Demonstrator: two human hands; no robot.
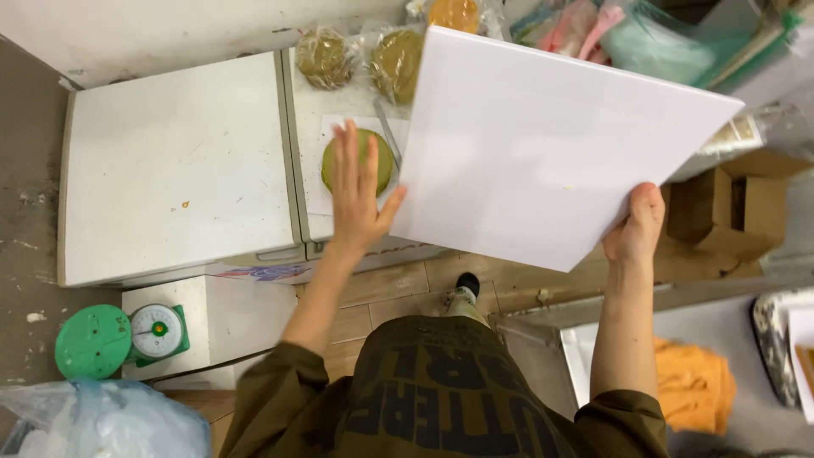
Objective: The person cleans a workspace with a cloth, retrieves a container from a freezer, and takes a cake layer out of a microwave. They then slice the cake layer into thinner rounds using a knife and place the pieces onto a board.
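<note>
Right hand (pixel 634 227) grips large white rectangular board (pixel 543 144); left hand (pixel 356 191) on flat round green disc (pixel 377 157).
We note right fingers closed on the board's lower edge, held above the white worktop (pixel 178 161); left fingers spread flat, grasping nothing.

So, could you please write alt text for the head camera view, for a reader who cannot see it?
Seen from above, a person's right hand holds up a large white board by its lower corner, while the left hand lies flat on a green disc on a white chest freezer. Two bagged brownish discs lie further back, and a green kitchen scale stands lower left.
</note>
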